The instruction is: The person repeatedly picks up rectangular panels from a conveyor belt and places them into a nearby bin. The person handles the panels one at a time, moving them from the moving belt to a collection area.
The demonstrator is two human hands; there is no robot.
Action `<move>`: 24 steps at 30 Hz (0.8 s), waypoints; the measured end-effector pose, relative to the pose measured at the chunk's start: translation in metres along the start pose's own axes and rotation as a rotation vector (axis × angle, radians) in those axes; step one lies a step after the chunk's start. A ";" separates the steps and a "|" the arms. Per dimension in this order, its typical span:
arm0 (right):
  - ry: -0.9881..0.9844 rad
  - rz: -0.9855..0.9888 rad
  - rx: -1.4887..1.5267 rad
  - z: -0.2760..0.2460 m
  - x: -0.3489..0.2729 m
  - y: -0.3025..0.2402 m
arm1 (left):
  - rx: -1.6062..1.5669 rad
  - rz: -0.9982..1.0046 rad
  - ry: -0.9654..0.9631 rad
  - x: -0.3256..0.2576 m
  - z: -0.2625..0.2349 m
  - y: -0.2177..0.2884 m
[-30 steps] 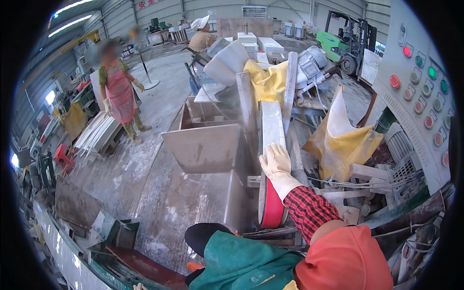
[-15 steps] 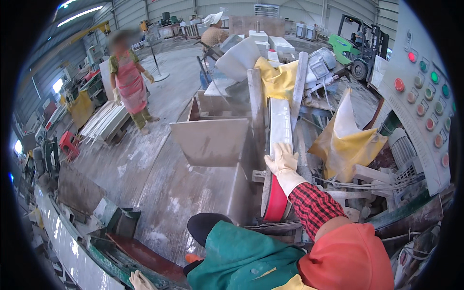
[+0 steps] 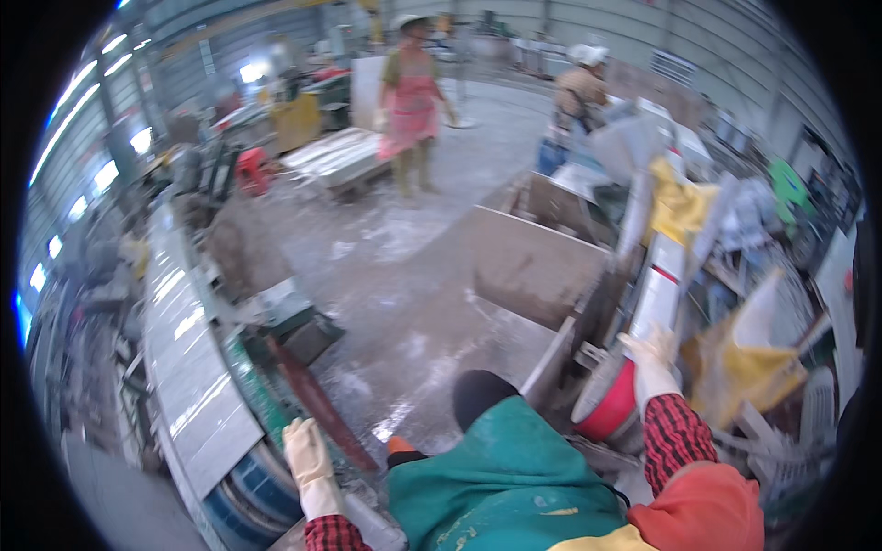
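Note:
Both my hands wear cream rubber gloves. My right hand [image 3: 652, 356] lies on the near end of a narrow conveyor, its fingers over a long white strip [image 3: 654, 296] and somewhat blurred. Below that hand the belt's red end [image 3: 608, 404] curves downward. At the left, my left hand [image 3: 310, 464] rests by the green side frame [image 3: 261, 390] of another conveyor, fingers extended and seemingly holding nothing. Beside it, a long glossy grey slab [image 3: 197, 390] lies on that conveyor, over a blue belt end [image 3: 250, 500].
A stone-panel bin [image 3: 537, 266] stands left of the narrow conveyor. Yellow sheeting [image 3: 749, 367] hangs to its right. Ahead are a person in a pink apron [image 3: 413, 106], a stack of pale slabs [image 3: 340, 158] and another person in a white cap [image 3: 581, 87]. A dark red bar [image 3: 317, 404] slants near my left hand.
My view has swung left, so the scene sits further right. My left hand has come up into view beside the left conveyor. My right hand stays on the narrow conveyor.

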State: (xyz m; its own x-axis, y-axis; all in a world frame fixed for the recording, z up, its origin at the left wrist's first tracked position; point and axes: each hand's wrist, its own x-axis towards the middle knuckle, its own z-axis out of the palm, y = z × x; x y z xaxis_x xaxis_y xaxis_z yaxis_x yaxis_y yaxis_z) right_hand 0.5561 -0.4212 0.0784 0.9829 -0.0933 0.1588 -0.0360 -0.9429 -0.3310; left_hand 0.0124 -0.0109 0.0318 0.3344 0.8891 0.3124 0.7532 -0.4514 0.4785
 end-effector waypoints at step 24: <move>-1.052 -0.927 0.781 -0.044 -0.102 -0.288 | -1.673 -0.567 -0.372 0.048 -0.019 0.161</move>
State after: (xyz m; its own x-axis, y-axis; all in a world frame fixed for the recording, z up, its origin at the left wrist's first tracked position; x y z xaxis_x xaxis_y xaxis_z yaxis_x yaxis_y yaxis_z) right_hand 0.4582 -0.1542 0.1982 0.3059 0.9520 -0.0053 0.3865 -0.1292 -0.9132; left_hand 0.1384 -0.0423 0.1392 0.5398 0.8086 -0.2342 -0.4204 0.4999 0.7572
